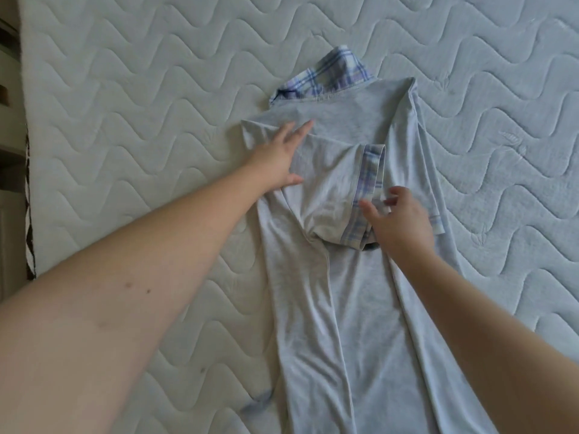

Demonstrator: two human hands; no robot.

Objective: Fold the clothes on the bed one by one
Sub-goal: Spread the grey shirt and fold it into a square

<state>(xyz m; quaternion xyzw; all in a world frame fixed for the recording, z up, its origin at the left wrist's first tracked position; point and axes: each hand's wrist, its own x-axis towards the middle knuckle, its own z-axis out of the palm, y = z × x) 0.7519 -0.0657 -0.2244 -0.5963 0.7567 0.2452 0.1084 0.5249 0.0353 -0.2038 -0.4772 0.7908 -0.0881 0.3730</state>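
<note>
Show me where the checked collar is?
The checked collar lies at the far end of the grey shirt, upper middle of the head view, on the quilted mattress.

Setting: home bedroom. Bare quilted mattress (125, 89) with wavy stitching is filling nearly the whole view; a grey shirt (344, 277) is lying spread on it. Wooden furniture (6, 98), possibly a dresser, is showing at left edge.
</note>
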